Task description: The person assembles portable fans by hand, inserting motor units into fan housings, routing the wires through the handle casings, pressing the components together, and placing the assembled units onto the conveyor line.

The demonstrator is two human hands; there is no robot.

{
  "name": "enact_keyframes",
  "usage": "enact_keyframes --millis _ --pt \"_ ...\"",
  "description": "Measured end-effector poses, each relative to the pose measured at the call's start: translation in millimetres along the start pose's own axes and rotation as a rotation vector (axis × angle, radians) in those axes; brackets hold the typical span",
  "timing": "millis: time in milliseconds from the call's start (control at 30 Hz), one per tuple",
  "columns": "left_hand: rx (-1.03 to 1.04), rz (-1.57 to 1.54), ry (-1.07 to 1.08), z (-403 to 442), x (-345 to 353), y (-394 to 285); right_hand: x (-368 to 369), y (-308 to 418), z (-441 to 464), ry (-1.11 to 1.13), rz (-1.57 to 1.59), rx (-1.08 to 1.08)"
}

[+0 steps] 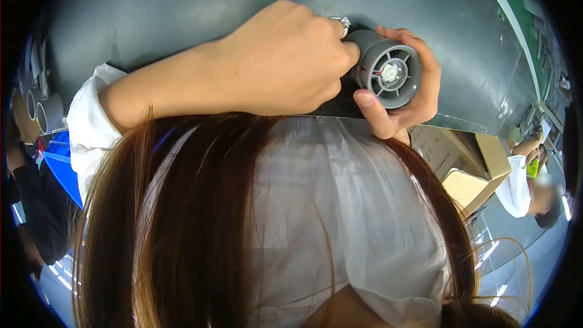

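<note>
My right hand [428, 79] wraps round a grey cylindrical fan housing [371, 42], thumb on the near side and fingers on the far side. Its round open end faces up toward me. Inside, spokes surround a hub [390, 73] with a whitish centre and a bit of red. My left hand [297, 54] is closed in a fist against the housing's left side. A shiny ring [344, 25] sits on one of its fingers. What those fingers grip is hidden behind the hand.
A dark grey table [182, 6] lies under my hands. An open cardboard box [480, 161] stands beyond the table edge on the right, and another person [516, 188] is past it. Grey tubes [50, 112] and a blue bin [64, 161] are at the left.
</note>
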State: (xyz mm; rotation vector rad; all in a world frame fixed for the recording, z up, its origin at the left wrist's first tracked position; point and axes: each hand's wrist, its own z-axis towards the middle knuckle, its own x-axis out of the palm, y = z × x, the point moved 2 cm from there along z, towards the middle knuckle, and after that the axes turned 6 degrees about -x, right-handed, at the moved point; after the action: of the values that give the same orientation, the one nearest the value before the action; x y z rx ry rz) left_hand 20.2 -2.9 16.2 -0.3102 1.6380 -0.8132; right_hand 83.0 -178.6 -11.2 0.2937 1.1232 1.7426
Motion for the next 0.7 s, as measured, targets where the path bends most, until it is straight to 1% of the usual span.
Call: enact_keyframes --millis 67,133,233,300,433,533,633,700 --pt "0.031 0.078 0.028 -0.8 -3.8 0.3 0.4 -0.8 -0.7 -0.029 0.051 0.024" --pt "0.067 0.179 0.027 -2.5 -6.8 -0.6 0.4 -0.6 -3.2 -0.015 0.012 0.013" --pt "0.107 0.228 0.014 -4.9 -11.2 -3.9 2.2 0.6 -4.1 -0.012 0.019 0.030" --pt "0.134 0.262 -0.026 -7.2 -10.4 -5.1 2.3 2.8 -5.3 -0.011 0.032 0.079" --pt "0.149 0.381 -0.102 -12.0 -4.1 -12.7 3.9 3.3 -6.1 -0.029 0.057 0.088" --pt "0.163 0.861 -0.117 -21.5 6.7 -27.4 4.1 5.7 -5.4 0.000 0.043 0.103" --pt "0.199 1.005 -0.117 -26.7 8.6 -29.4 5.1 9.2 -3.8 0.027 0.058 0.143" --pt "0.155 1.015 -0.154 -27.5 11.4 -31.7 4.4 10.7 -2.8 0.059 0.053 0.159"
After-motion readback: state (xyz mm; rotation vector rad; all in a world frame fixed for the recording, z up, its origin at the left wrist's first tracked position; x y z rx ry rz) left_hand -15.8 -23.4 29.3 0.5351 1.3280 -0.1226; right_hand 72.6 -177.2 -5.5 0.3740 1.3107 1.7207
